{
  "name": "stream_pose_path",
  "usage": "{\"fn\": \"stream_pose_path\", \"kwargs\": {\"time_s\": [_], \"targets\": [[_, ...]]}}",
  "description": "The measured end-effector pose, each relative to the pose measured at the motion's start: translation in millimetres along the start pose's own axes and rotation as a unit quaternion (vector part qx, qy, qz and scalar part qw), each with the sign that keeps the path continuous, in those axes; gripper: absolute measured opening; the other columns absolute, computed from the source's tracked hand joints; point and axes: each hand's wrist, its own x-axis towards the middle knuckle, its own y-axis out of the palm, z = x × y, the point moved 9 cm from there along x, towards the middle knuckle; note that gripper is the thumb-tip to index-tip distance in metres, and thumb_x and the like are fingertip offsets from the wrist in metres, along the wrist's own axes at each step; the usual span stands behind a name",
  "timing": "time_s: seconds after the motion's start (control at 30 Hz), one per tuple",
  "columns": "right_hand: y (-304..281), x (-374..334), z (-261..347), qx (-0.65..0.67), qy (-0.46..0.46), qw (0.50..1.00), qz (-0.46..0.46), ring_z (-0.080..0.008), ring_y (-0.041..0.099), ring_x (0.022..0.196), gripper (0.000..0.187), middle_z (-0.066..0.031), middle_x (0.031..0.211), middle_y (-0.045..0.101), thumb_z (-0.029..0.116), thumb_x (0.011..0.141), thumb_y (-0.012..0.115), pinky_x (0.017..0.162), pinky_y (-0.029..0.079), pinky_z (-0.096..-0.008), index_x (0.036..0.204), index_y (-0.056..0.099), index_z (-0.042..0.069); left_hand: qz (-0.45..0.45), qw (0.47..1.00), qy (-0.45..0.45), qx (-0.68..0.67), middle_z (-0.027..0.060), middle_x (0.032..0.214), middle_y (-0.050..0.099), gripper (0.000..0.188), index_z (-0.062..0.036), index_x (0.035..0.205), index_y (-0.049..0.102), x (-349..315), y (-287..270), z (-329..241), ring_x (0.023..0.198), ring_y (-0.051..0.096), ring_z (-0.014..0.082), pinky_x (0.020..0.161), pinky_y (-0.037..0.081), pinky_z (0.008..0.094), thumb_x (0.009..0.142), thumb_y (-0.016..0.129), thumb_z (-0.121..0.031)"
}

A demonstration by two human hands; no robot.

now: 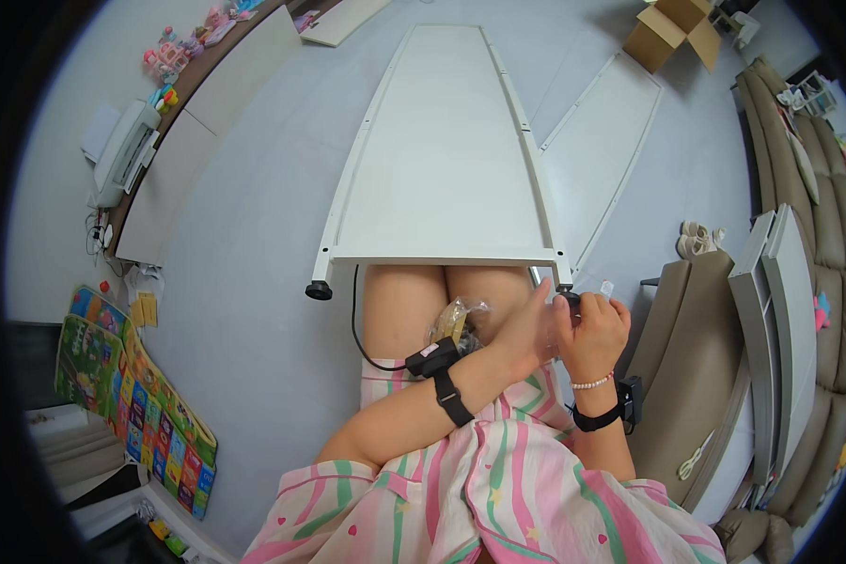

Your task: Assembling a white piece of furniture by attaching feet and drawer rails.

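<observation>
Down by the near right corner of the big white board (442,150) that rests on my knees, both my hands are busy: my right hand (594,331) is curled shut around a small black foot (568,297) under that corner, and my left hand (526,331) reaches across with its fingers pressed together against the same spot. At the other near corner a black foot (319,290) is already on, so I think this part is about half done. A little clear bag (453,320) of small parts lies on my lap, and another white board (600,155) waits on the floor (254,310).
</observation>
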Motion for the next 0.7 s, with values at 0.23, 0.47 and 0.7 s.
{"fn": "stream_pose_path", "kwargs": {"time_s": [0.23, 0.47, 0.7], "targets": [[-1, 4, 4, 0.075, 0.007, 0.997, 0.003, -0.0263, 0.063, 0.071, 0.022, -0.005, 0.072, 0.063, 0.027, 0.084, 0.068, 0.09, 0.045, -0.0413, 0.09, 0.064, 0.006, 0.001, 0.998, 0.058, -0.025, -0.0031, 0.096, 0.065, 0.033, -0.0161, 0.102, 0.062, 9, -6, -4, 0.09, 0.062, 0.0107, 0.077, 0.051, 0.0279, 0.1, 0.055, -0.048], [-5, -1, 11, 0.009, -0.039, 0.999, -0.009, -0.0219, 0.065, 0.08, 0.031, -0.0048, 0.086, 0.069, 0.025, 0.076, 0.076, 0.102, 0.039, -0.0447, 0.099, 0.066, 0.006, -0.011, 0.997, 0.076, 0.028, -0.0038, 0.079, 0.06, 0.036, -0.0141, 0.093, 0.063, 29, -26, -6, 0.072, 0.056, 0.0089, 0.066, 0.048, 0.0254, 0.091, 0.071, -0.049], [14, -4, -2, 0.005, 0.018, 0.998, 0.061, -0.0238, 0.066, 0.07, 0.028, -0.0039, 0.074, 0.069, 0.034, 0.086, 0.071, 0.097, 0.043, -0.0438, 0.093, 0.068, 0.006, -0.005, 0.999, 0.037, 0.014, -0.003, 0.09, 0.067, 0.041, -0.0167, 0.101, 0.065, 12, -13, -3, 0.084, 0.062, 0.0097, 0.075, 0.049, 0.028, 0.095, 0.059, -0.057]]}}
